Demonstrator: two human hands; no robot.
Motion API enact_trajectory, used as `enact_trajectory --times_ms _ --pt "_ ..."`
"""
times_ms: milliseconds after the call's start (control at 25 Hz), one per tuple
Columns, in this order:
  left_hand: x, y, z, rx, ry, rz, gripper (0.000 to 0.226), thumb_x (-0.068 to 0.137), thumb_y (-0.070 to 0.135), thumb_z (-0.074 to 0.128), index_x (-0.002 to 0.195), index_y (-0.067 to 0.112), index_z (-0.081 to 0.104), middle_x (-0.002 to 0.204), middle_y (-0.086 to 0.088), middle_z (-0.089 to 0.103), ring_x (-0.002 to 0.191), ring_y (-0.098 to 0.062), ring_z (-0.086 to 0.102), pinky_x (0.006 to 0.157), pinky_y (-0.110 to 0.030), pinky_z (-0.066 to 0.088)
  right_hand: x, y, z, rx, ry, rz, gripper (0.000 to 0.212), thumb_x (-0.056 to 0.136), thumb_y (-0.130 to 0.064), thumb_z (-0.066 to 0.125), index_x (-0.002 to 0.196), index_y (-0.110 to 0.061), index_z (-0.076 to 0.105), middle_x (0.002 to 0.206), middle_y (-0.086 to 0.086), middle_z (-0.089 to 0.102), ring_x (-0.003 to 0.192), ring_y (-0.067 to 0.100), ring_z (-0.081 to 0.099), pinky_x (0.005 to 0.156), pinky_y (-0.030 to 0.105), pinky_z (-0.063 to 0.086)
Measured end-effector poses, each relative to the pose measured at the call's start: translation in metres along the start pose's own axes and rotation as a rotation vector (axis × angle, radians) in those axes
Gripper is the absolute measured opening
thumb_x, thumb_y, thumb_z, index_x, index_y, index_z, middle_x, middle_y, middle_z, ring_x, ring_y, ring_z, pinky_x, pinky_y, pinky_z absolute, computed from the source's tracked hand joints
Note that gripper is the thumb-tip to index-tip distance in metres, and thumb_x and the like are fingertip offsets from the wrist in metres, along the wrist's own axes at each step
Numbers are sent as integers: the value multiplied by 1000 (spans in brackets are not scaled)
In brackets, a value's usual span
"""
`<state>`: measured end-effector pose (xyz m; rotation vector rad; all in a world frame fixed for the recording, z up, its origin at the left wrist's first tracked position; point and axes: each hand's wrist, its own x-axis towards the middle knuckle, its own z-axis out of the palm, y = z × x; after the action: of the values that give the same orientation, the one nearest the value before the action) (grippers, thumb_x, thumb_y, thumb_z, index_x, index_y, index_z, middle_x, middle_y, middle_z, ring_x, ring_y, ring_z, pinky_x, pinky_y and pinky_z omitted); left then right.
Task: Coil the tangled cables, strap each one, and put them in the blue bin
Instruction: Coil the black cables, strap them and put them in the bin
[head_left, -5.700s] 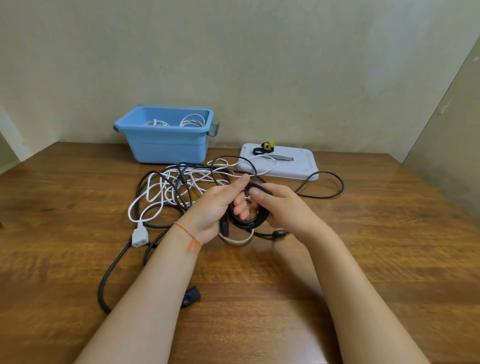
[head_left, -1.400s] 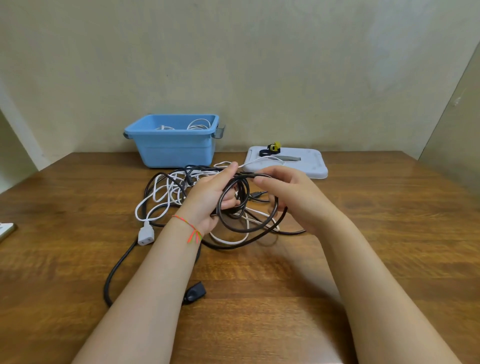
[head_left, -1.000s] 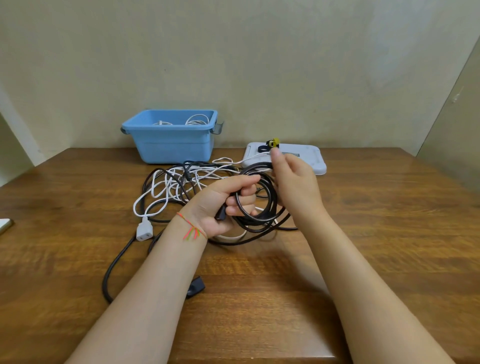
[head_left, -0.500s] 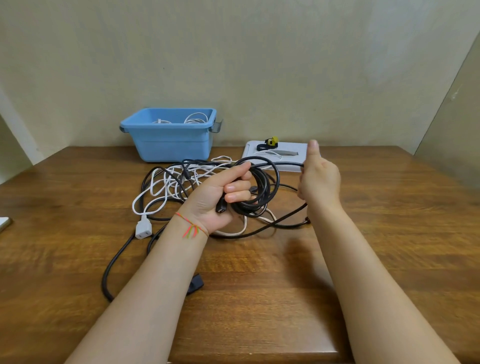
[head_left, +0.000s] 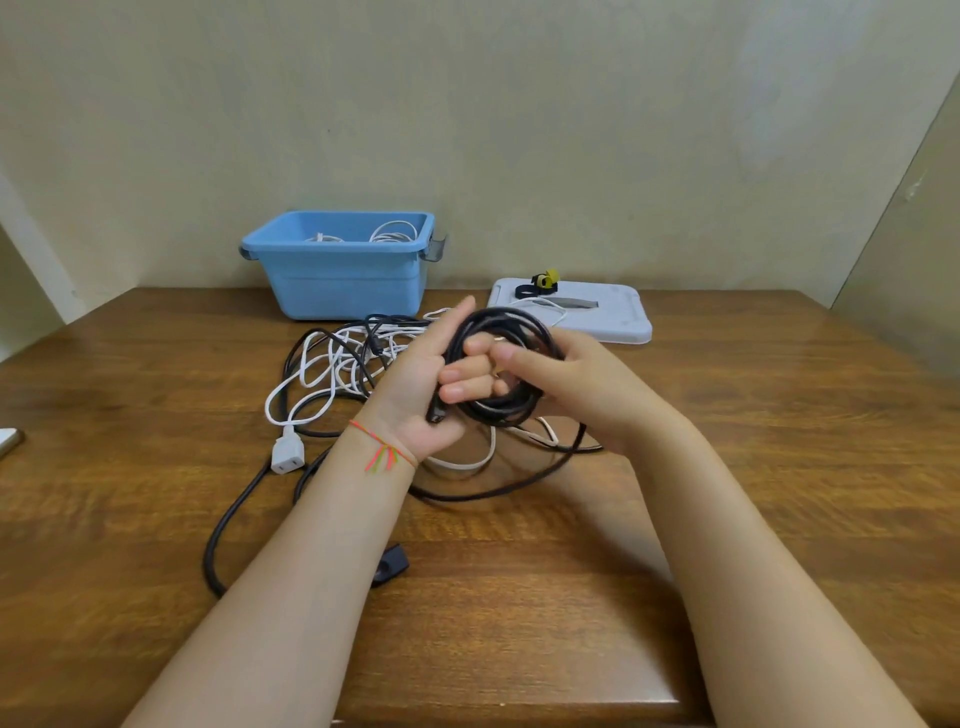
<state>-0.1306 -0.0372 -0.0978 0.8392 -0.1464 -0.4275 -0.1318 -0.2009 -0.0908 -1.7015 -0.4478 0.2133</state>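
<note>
Two hands meet over the middle of the desk (head_left: 779, 467), both busy with one black cable coil (head_left: 506, 364). The left hand (head_left: 431, 387) has its grip closed round the left side of the coil: three fingers curl through the loops from behind, the thumb stands up along the outer edge, and a black plug end (head_left: 435, 413) pokes out below the curled fingers. The right hand (head_left: 566, 384) has its grip on the right side of the same coil, thumb laid across the front of the loops and the other fingers hidden behind them. From the bottom of the coil a loose black tail (head_left: 498, 491) drops to the wood under the grip and sweeps back toward the right wrist.

Left of and behind the grip lies the tangle of white and black cables (head_left: 332, 364), with a white plug (head_left: 287, 457) at its near edge. A thick black cable (head_left: 218, 540) runs nearer than the grip on the left, and a black connector (head_left: 389, 569) shows beside the left forearm. Beyond the grip, to its left, stands the blue bin (head_left: 343, 283) against the wall, white coils (head_left: 392, 232) already inside. Beyond it to the right rests a pale grey lid (head_left: 618, 317) carrying a grey strap (head_left: 574, 303) and a yellow and black strap roll (head_left: 544, 283).
</note>
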Motion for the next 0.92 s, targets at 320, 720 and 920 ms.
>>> enact_trajectory --times_ms 320,720,920 --pt "-1 3 -2 79 -70 -28 31 98 27 47 98 2 65 57 -4 53 48 -14 51 79 -28 46 6 2 5 -328 306 -42 11 92 -12 53 96 -16 63 84 3 65 77 19 61 74 38 51" --pt "-2 -1 -3 474 -20 -110 42 105 27 30 84 6 60 44 -4 43 42 -19 42 78 -38 46 4 7 11 -647 336 -87 16 89 -12 58 101 -23 56 84 -3 63 74 12 59 62 28 46" --pt "-8 3 -3 625 -85 -143 50 101 26 23 73 2 57 37 -4 40 51 -30 58 79 -36 48 2 4 16 -865 277 -106 16 86 -12 57 96 -22 63 80 -5 61 79 17 57 65 32 47"
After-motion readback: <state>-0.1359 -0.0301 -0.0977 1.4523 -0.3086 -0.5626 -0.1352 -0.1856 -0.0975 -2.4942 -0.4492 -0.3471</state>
